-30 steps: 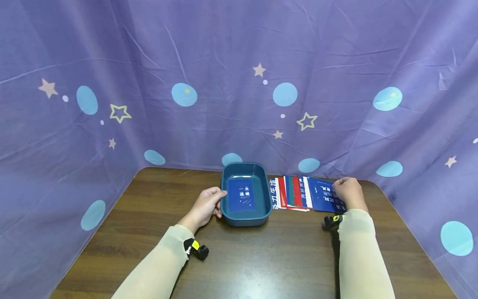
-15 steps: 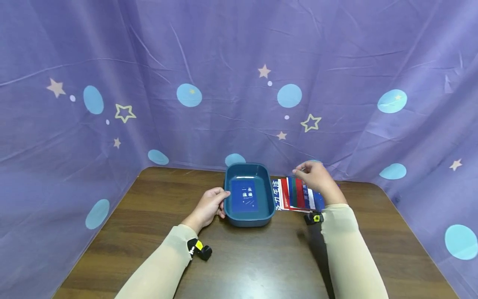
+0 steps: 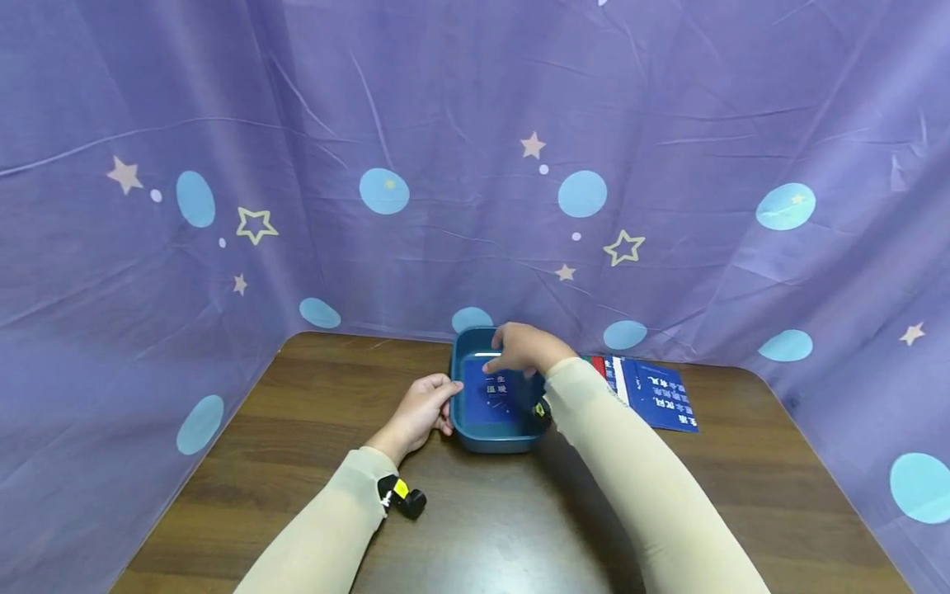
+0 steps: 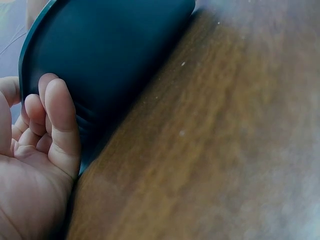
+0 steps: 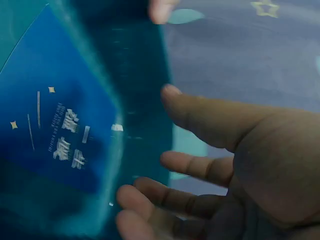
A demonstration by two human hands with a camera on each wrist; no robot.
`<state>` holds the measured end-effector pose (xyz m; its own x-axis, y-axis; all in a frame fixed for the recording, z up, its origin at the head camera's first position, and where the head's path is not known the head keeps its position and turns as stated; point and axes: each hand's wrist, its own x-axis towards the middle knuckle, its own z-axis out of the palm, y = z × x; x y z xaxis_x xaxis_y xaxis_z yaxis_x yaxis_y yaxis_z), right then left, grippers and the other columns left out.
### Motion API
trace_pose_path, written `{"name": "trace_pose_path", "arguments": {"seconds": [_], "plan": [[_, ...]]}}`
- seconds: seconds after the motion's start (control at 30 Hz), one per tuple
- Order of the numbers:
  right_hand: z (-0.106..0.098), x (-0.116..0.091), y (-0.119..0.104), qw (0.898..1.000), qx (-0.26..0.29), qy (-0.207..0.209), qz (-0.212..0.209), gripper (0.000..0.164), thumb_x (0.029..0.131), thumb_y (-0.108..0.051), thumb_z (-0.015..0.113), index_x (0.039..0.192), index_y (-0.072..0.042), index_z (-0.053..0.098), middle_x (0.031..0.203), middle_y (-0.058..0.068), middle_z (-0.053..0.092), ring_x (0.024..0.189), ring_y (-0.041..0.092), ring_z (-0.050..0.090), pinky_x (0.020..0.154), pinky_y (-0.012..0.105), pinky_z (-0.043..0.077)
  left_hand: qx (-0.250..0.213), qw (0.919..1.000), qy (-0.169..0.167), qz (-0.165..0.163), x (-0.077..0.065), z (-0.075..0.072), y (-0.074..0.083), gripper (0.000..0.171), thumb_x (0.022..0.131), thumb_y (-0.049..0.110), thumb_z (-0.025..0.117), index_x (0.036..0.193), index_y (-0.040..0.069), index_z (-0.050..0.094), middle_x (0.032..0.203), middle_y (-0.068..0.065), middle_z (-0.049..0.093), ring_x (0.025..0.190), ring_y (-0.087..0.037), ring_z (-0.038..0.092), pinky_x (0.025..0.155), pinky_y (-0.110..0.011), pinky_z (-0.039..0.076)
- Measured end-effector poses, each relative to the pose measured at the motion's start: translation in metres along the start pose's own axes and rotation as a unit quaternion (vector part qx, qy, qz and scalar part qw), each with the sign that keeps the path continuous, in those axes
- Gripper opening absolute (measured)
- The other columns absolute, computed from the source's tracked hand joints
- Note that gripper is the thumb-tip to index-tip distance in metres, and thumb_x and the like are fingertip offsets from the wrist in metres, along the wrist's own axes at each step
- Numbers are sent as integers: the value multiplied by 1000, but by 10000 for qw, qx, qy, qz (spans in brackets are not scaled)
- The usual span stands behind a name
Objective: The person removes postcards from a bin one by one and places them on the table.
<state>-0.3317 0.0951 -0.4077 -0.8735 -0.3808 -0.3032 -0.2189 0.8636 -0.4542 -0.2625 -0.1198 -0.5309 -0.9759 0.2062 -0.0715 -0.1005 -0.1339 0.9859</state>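
A dark teal rectangular plastic basin (image 3: 497, 445) stands on the table. My left hand (image 3: 420, 412) grips its left rim, with the thumb on top and fingers against the outer wall; the left wrist view shows those fingers (image 4: 62, 117) close up. Flat on the basin floor lies a blue card (image 3: 486, 408) with white characters, which the right wrist view also shows. Over the basin's back right part hovers my right hand (image 3: 530, 348). Its fingers are spread apart and nothing is between them in the right wrist view.
A row of overlapping cards, partly hidden behind my right forearm, lies right of the basin; a blue card (image 3: 664, 400) is at its right end. A purple curtain (image 3: 416, 272) with stars and ovals hangs along the back of the wooden table (image 3: 334, 388).
My right hand has travelled left from the right end of the card row to above the basin, its fingers now spread. The left hand keeps its hold on the rim.
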Motion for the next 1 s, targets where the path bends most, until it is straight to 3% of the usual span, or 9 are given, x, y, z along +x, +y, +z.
{"name": "trace_pose_path", "arguments": {"seconds": [0.13,0.33,0.53,0.73,1.0], "plan": [[10,17,-6,9984,-348,-352,280,82,86,-41,91,150,-4,56,143,17,66,108,32,72,87,50,68,29,10000,-21,-13,0,2,0,32,103,17,66,83,-3,51,56,1,49,39,-12,56,36,-25,53],[29,27,-11,9913,-988,0,868,94,79,-66,86,144,-3,61,134,15,73,117,30,69,107,52,58,-24,10000,-38,12,1,2,-1,37,104,16,64,88,-11,47,56,1,49,38,-12,55,35,-24,52],[42,25,-17,9843,-1227,19,1268,114,80,-78,76,159,-1,44,151,20,62,131,33,64,112,52,56,-54,10000,-3,-5,2,1,-2,36,104,17,65,86,-10,49,56,2,49,38,-12,54,35,-24,52],[50,22,-22,9843,-982,172,1455,126,77,-74,82,168,-5,26,162,31,44,143,43,51,113,59,54,-91,10000,-39,-7,1,1,-1,34,104,17,66,87,-9,51,55,1,49,37,-12,55,35,-24,52],[46,20,-20,9868,-932,-41,1321,131,76,-66,88,169,-5,21,160,22,53,142,36,55,115,57,52,-68,9999,-79,-32,0,-1,1,31,104,18,66,81,2,52,56,1,49,39,-12,56,36,-25,53]]}}
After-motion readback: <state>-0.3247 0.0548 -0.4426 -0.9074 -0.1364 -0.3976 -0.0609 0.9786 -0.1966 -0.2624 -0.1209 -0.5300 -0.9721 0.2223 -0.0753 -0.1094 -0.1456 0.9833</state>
